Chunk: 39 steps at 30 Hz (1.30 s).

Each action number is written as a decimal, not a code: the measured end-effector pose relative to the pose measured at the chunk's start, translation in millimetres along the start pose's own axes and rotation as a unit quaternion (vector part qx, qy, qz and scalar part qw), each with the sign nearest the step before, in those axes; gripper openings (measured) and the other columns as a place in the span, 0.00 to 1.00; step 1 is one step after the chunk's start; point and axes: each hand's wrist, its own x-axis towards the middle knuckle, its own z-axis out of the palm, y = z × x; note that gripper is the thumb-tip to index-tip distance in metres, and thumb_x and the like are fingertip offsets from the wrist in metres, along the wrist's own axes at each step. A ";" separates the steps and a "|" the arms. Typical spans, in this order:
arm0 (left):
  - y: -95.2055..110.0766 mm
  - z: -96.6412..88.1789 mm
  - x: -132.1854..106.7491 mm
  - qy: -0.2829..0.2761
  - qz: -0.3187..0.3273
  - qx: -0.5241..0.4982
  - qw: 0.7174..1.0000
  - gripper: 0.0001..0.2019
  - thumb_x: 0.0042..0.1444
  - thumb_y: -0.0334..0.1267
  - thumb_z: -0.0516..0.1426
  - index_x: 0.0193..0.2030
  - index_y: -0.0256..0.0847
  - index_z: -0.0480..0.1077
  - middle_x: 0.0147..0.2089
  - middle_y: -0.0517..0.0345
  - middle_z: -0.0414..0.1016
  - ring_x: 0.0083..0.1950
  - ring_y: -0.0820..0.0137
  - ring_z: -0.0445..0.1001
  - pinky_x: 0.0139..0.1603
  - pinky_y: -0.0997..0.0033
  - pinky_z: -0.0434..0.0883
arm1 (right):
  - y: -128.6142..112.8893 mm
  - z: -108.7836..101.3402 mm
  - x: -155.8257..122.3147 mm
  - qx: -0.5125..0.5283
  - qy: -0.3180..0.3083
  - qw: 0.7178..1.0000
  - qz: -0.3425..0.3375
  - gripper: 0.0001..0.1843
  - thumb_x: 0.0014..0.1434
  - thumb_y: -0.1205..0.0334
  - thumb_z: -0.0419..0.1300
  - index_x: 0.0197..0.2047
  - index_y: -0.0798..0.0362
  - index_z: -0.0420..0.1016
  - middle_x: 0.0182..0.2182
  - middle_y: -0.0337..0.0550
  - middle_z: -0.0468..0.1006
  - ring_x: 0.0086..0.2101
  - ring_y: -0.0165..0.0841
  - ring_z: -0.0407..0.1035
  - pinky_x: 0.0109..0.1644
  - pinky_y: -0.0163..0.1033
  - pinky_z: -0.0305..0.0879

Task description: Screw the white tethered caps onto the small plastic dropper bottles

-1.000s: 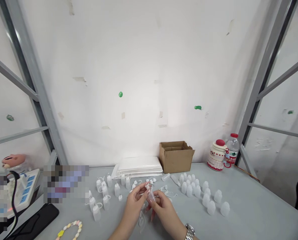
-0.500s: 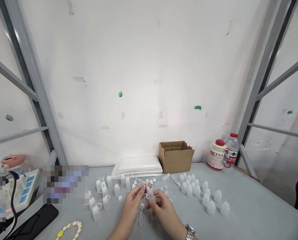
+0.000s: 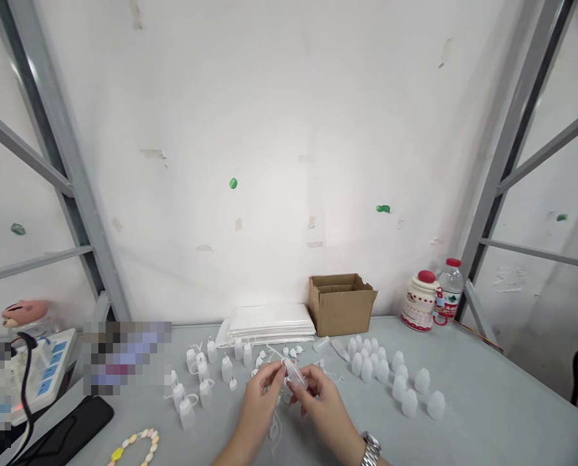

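Head view. Both hands met above the near middle of the grey table (image 3: 487,414). The right hand (image 3: 325,404) had its grip clamped on a small translucent bottle (image 3: 296,374), held tilted just above the table with its neck pointing left. The left hand (image 3: 259,398) pinched its fingertips together at the bottle's neck; whether a cap lay between them could not be told. Left of the hands stood capped bottles (image 3: 204,375) with tethered tips; loose caps (image 3: 293,353) lay just behind the hands. To the right stood a cluster of uncapped bottles (image 3: 390,375). Against the wall were a stack of white bags (image 3: 269,321), an open box (image 3: 342,303), a mug (image 3: 421,301) and a water bottle (image 3: 450,285). A bead bracelet (image 3: 136,445) lay at the near left.
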 end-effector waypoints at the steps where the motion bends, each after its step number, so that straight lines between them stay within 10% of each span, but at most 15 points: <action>1: 0.5 -0.4 -0.5 0.001 0.005 0.001 1.000 0.16 0.42 0.50 0.58 0.32 0.38 0.75 0.36 0.50 0.78 0.42 0.60 0.73 0.46 0.65 0.68 | 0.5 -0.2 0.2 -0.006 0.002 1.000 0.000 0.18 0.49 0.46 0.59 0.31 0.54 0.68 0.20 0.37 0.72 0.22 0.30 0.66 0.23 0.32 0.58; 15: 12.0 -1.7 -5.4 -0.045 -0.083 -0.129 0.987 0.15 0.45 0.48 0.57 0.33 0.39 0.76 0.42 0.50 0.77 0.48 0.58 0.71 0.48 0.63 0.68 | 4.2 -4.4 -6.3 -0.221 0.048 0.970 -0.089 0.11 0.55 0.51 0.55 0.34 0.49 0.70 0.25 0.40 0.74 0.29 0.36 0.64 0.34 0.37 0.55; 39: 21.1 -2.6 -6.1 -0.151 -0.176 -0.311 0.922 0.11 0.48 0.34 0.53 0.38 0.39 0.72 0.42 0.51 0.76 0.51 0.61 0.67 0.52 0.64 0.59 | 5.1 -1.6 -9.6 -0.246 0.070 0.954 -0.158 0.10 0.56 0.53 0.54 0.35 0.50 0.71 0.26 0.40 0.74 0.30 0.35 0.64 0.33 0.35 0.57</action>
